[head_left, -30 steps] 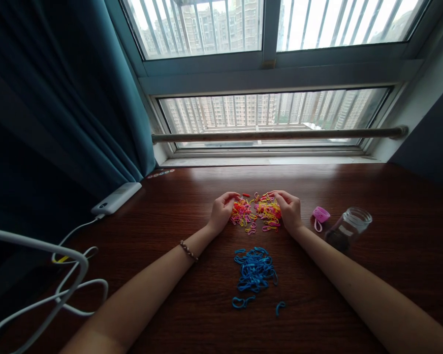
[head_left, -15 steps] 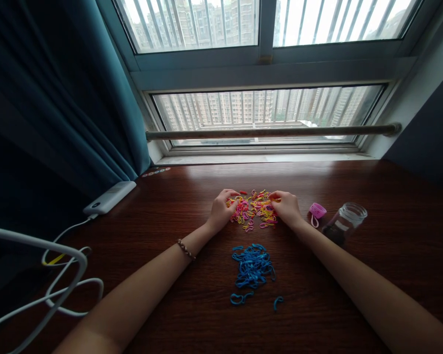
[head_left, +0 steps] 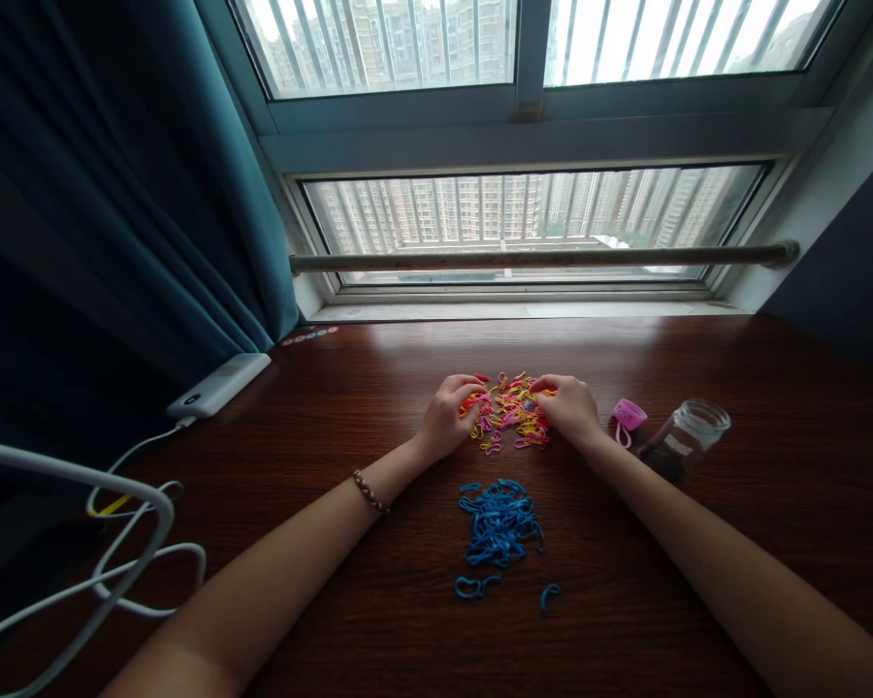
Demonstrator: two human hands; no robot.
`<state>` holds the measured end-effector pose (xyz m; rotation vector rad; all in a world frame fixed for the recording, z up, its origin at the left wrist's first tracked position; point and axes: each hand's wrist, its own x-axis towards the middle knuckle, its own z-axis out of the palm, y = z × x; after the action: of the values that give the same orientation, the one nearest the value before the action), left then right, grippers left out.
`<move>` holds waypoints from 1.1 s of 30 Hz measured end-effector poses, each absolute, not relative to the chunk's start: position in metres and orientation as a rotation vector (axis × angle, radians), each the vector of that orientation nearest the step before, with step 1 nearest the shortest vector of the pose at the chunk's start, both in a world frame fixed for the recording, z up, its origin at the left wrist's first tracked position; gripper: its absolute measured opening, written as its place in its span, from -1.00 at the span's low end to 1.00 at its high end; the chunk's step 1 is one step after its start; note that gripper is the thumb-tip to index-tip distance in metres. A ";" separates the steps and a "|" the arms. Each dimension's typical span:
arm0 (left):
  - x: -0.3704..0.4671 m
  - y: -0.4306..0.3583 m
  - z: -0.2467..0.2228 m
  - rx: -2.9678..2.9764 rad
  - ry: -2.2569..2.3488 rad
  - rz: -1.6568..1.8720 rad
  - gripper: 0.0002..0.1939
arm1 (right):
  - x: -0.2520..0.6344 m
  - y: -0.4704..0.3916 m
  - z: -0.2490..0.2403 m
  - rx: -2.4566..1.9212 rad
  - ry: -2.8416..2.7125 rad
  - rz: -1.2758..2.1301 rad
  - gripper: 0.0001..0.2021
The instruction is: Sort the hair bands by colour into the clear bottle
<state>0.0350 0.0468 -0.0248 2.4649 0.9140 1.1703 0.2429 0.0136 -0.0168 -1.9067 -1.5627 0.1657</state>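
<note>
A heap of small pink, yellow, red and orange rubber bands lies on the wooden table. At its left edge rests my left hand, its fingers curved and thumb apart, with bands showing between them. My right hand reaches in from the other side, fingers bent over the edge of the heap and a gap at the thumb. Some fingertips are hidden among the bands. A spot of blue shows in the heap close to the right fingers. Nearer to me sits a pile of blue rubber bands, with two loose ones below it.
Right of my right hand are a pink lid with a loop and a clear jar, partly behind my forearm. At left lie a white power strip and looped white cables. A metal bar crosses the window.
My left hand has shifted slightly right, pushing bands on the heap's left side inward. The blue spot near my right fingers now shows. The view has moved a little.
</note>
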 end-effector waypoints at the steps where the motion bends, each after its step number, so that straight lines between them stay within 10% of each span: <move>1: 0.035 0.047 -0.025 2.459 0.918 1.173 -0.83 | 0.242 0.013 -0.016 -1.927 -1.611 0.178 -0.77; 33: 0.025 0.080 -0.043 1.633 1.232 1.353 -0.81 | 0.240 0.017 -0.007 -1.658 -1.520 0.468 -0.81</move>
<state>0.0253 0.0803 -0.0426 1.6335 1.2316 1.3526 0.2404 0.0175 -0.0074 -1.6581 -1.5195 0.4678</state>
